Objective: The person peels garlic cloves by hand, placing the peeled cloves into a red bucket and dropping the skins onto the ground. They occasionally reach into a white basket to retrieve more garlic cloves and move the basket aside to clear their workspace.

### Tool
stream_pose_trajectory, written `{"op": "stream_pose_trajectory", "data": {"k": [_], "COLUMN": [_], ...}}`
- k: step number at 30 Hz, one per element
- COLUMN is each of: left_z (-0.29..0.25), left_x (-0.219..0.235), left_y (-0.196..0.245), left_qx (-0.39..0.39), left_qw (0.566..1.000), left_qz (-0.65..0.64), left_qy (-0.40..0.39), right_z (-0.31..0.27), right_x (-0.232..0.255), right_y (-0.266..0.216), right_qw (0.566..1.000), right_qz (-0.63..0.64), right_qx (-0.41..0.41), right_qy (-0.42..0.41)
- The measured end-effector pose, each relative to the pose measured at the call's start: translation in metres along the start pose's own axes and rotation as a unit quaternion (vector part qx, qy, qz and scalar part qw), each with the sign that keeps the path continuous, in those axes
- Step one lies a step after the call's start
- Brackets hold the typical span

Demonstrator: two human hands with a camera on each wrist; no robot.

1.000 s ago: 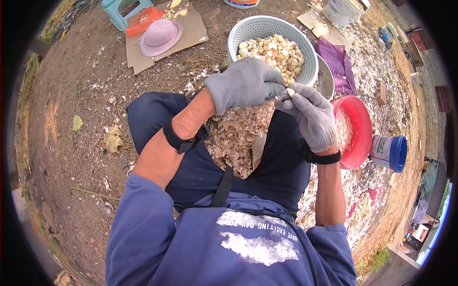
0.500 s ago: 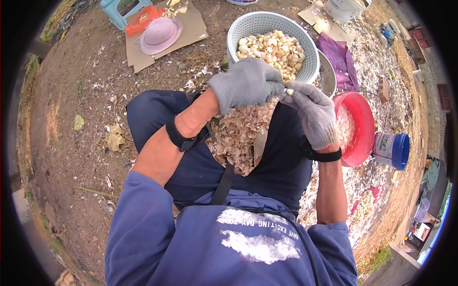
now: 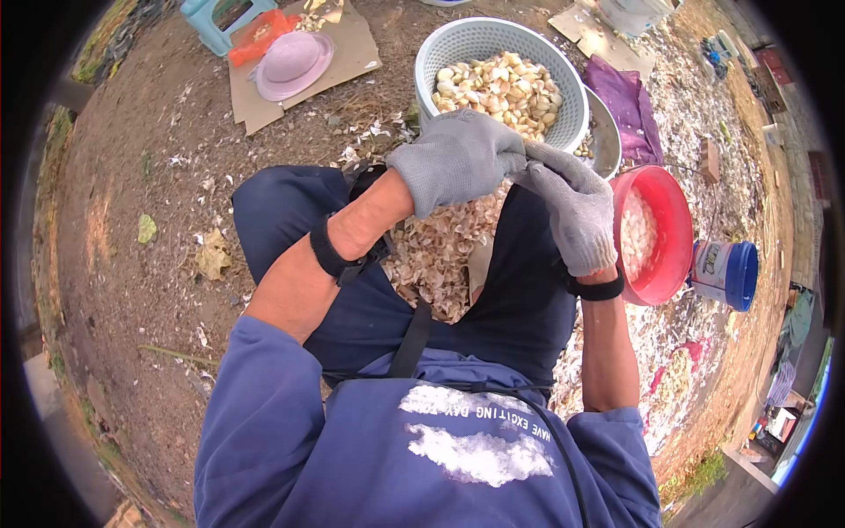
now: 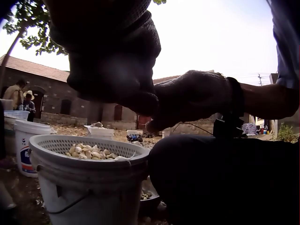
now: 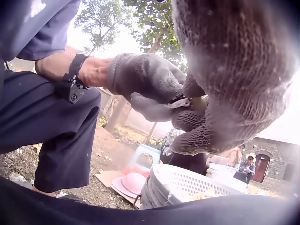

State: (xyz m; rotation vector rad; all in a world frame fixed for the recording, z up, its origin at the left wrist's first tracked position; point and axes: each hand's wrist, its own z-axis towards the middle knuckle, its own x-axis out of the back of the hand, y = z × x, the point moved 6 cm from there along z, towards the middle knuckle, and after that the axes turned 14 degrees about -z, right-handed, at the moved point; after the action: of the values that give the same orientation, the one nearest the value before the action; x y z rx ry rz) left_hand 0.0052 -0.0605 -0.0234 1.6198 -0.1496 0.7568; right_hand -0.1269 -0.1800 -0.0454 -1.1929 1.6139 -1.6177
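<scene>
Both hands wear grey knit gloves and meet above the lap. In the head view my left hand (image 3: pixel 462 158) is curled, its fingertips against those of my right hand (image 3: pixel 572 207). Between right thumb and fingers I pinch a garlic clove (image 5: pixel 200 104), mostly covered by the glove in the right wrist view. A thin, pale flat piece (image 5: pixel 180 102) sticks out of the left fingertips toward the clove; whether it is skin or a blade I cannot tell. Just beyond the hands stands a grey perforated basket (image 3: pixel 431 66) of garlic cloves (image 3: pixel 502 88). Loose garlic skins (image 3: pixel 440 260) are heaped between the legs.
On the right are a red basin (image 3: pixel 673 238) with peeled cloves and a blue-and-white bucket (image 3: pixel 738 275). A metal bowl (image 3: pixel 607 141) sits partly behind the basket. A pink hat (image 3: pixel 295 63) lies on cardboard (image 3: pixel 352 66) near a blue stool (image 3: pixel 198 22).
The white clove showed at the right thumb and fingertips before; now the thumb covers it in the head view. The right hand has turned slightly, with both hands staying together.
</scene>
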Motion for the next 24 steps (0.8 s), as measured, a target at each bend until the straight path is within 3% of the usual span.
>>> {"op": "stream_pose_trajectory", "data": {"k": [2, 6, 8, 11, 15, 18, 20, 23, 24], "left_z": [0.0, 0.0, -0.003, -0.005, -0.007, -0.008, -0.011, -0.019, -0.02], "left_x": [0.004, 0.011, 0.017, 0.023, 0.027, 0.03, 0.023, 0.013, 0.011], "left_y": [-0.004, -0.006, 0.0, 0.002, 0.001, 0.001, -0.003, 0.002, -0.001], "left_qx": [-0.041, -0.025, -0.083, -0.022, -0.074, -0.055, 0.01, 0.008, 0.008], "left_qw": [0.997, 0.998, 0.993, 0.996, 0.994, 0.996, 0.994, 0.989, 0.989], "left_qz": [0.021, 0.019, 0.006, -0.077, -0.075, -0.065, -0.094, -0.089, -0.09], "left_qy": [0.062, 0.061, 0.083, 0.043, 0.042, 0.021, -0.058, -0.115, -0.114], "right_z": [-0.002, -0.001, -0.002, -0.003, -0.006, -0.01, -0.016, -0.022, -0.023], "right_x": [-0.001, 0.005, 0.011, 0.029, 0.074, 0.121, 0.15, 0.194, 0.206], "right_y": [-0.002, -0.003, 0.001, 0.0, 0.003, 0.016, 0.024, 0.054, 0.066], "right_qw": [0.991, 0.987, 0.982, 0.981, 0.986, 0.988, 0.987, 0.986, 0.98], "right_qz": [0.132, 0.162, 0.185, 0.195, 0.158, 0.101, 0.086, 0.023, -0.046], "right_qx": [-0.03, -0.016, -0.027, 0.001, 0.012, 0.014, 0.013, 0.003, -0.047], "right_qy": [-0.002, -0.001, 0.003, 0.01, 0.061, 0.118, 0.136, 0.166, 0.186]}}
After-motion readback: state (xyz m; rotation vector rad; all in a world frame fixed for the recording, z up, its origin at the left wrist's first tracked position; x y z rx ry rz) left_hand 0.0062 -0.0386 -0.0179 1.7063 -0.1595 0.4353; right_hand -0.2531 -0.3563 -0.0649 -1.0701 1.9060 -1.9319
